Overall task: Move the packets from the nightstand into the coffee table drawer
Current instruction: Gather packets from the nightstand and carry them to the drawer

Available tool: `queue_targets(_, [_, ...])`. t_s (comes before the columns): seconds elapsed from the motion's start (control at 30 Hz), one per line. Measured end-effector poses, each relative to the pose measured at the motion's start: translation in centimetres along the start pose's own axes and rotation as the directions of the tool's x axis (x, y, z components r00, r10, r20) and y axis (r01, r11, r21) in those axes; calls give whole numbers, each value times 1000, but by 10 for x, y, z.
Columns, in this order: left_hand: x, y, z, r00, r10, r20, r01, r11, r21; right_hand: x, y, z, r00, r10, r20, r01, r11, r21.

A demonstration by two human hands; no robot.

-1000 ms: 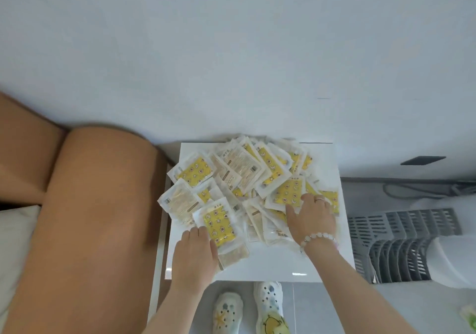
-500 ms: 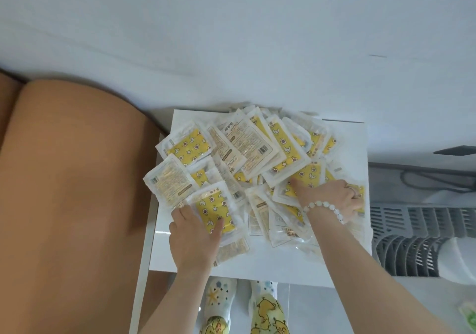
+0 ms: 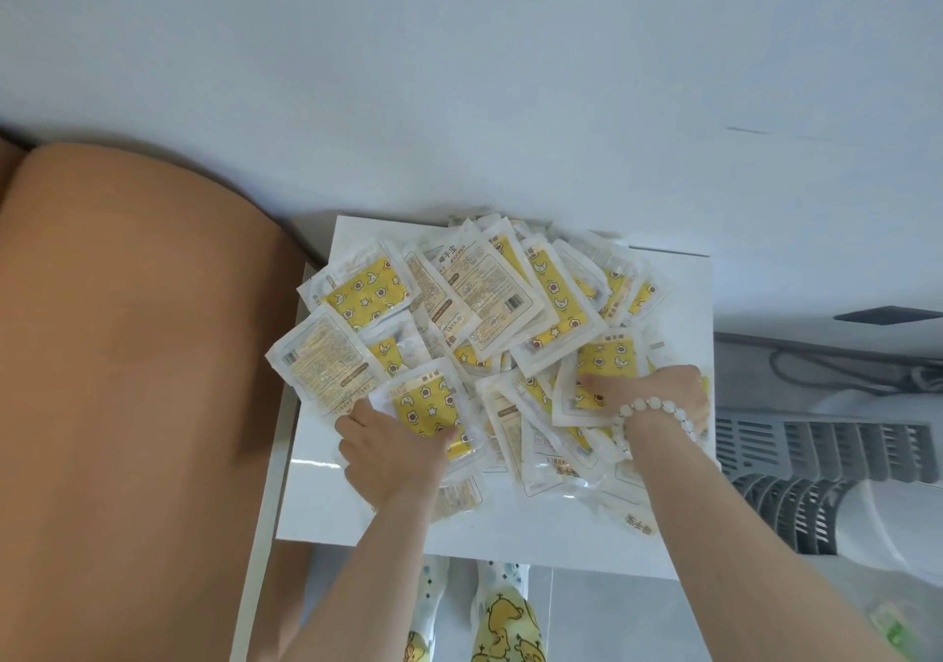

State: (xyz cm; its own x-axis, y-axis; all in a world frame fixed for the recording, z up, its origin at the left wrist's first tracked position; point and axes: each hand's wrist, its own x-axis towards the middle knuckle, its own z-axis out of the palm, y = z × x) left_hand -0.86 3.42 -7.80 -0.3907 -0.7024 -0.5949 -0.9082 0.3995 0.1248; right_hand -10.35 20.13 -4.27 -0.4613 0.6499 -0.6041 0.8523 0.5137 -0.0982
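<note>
A heap of yellow-and-white packets [image 3: 490, 304] covers most of the white nightstand [image 3: 316, 498]. My left hand [image 3: 393, 457] is at the heap's front left. It pinches a yellow star-print packet [image 3: 428, 406], thumb on top and fingertips tucked under its edge. My right hand [image 3: 658, 396], with a white bead bracelet on the wrist, lies sideways at the heap's right side. Its fingers curl round a small stack topped by another yellow packet [image 3: 607, 360]. The coffee table drawer is not in view.
A brown padded headboard [image 3: 127, 381] stands close against the nightstand's left side. The white wall [image 3: 459, 100] is behind. A grey slatted appliance [image 3: 816, 452] and a cable [image 3: 816, 365] sit on the right. My duck-print slippers [image 3: 500, 615] are on the floor below the front edge.
My right hand has turned sideways and dug into the right side of the heap, taking hold of packets. My left hand has closed on the front-left yellow packet. The view has shifted closer.
</note>
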Motion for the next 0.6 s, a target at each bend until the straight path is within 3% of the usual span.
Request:
queue_targets(0.1, [-1,-1,-1,999,40,-21,-37,990,136,1,7,-6,982,20,185,-6,997,-76])
queue_targets(0.27, [0,0,-2,998,59,-22,-54,978,202,-4,11,-27,982,29,185,-34,999,28])
queue_targets(0.47, [-9,4,-2,992,115,-47,-102,970,219,-5,19,-38,959,37,281,-72,991,115])
queue_targets(0.6, [-15,12,-6,980,187,-67,-177,976,126,-6,29,-41,945,36,325,-101,977,185])
